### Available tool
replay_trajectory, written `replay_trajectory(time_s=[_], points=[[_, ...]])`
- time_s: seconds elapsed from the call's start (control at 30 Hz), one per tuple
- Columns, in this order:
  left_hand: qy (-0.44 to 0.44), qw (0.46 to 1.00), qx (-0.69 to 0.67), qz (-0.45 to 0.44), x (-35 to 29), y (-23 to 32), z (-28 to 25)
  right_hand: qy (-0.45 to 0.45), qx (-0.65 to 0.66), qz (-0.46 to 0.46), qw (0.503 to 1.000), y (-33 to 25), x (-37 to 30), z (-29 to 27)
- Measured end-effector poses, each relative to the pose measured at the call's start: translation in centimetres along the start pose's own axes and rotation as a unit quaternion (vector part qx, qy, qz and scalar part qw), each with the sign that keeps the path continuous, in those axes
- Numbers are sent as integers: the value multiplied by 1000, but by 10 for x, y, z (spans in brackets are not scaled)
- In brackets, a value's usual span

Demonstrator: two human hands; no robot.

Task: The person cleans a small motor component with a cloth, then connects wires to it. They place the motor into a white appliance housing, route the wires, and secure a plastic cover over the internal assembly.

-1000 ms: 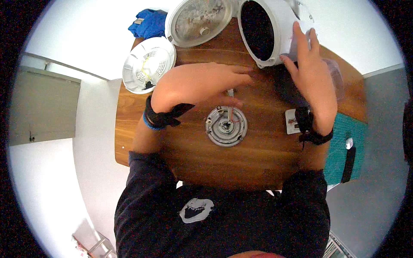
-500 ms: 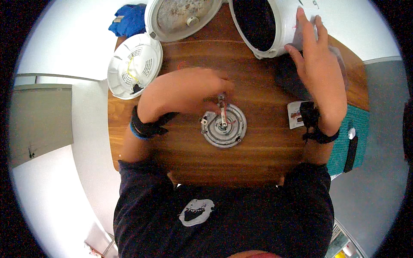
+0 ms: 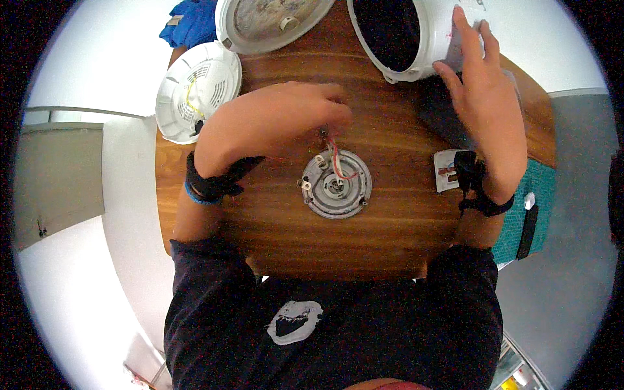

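Observation:
A round metal heating plate (image 3: 354, 201) lies on the wooden table in front of me. From its middle, red and white wires (image 3: 335, 156) rise to a small dark part just under my left hand (image 3: 318, 110). That hand is closed around the upper end of the wires, and its fingertips are partly hidden. At the far right a white rice cooker body (image 3: 426, 39) lies on its side, its dark opening turned to the left. My right hand (image 3: 478, 78) rests against the body's side with its fingers spread.
At the back stands a round stained lid (image 3: 266, 23). Left of it lie a white vented base cover (image 3: 218, 62) with a yellow wire and a blue cloth (image 3: 195, 23). To the right are a small white packet (image 3: 447, 182), a dark cloth-like item (image 3: 439, 110) and a teal mat (image 3: 539, 221).
My left hand has shifted up and slightly left with the wires, so more of the red wire and the plate shows. The right hand stays at the cooker body.

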State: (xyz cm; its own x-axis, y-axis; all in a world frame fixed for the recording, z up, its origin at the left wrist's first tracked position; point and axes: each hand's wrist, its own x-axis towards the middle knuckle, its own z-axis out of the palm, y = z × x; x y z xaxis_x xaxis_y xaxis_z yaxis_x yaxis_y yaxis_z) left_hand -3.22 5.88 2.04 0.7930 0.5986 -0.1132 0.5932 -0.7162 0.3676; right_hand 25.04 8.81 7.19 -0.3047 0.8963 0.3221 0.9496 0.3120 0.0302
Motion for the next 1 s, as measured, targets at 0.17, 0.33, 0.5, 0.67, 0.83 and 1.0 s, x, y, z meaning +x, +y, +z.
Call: replay_trajectory(time_s=[0.17, 0.33, 0.5, 0.67, 0.83, 1.0], points=[[0, 998, -42, -41, 0, 7, -14, -59, 32, 8, 998, 11, 5, -6], [43, 997, -46, -44, -9, 11, -14, 26, 49, -44, 997, 21, 5, 27], [121, 992, -23, -2, -1, 1, -9, 62, 36, -62, 996, 27, 1, 29], [195, 977, -75, -36, 1, 0, -4, 83, 34, -78, 993, 28, 1, 33], [277, 958, -64, -35, 9, -16, 6, 85, 35, -77, 993, 27, 1, 33], [292, 956, -31, 26, 14, -23, 1, 86, 38, -78, 993, 30, 2, 33]])
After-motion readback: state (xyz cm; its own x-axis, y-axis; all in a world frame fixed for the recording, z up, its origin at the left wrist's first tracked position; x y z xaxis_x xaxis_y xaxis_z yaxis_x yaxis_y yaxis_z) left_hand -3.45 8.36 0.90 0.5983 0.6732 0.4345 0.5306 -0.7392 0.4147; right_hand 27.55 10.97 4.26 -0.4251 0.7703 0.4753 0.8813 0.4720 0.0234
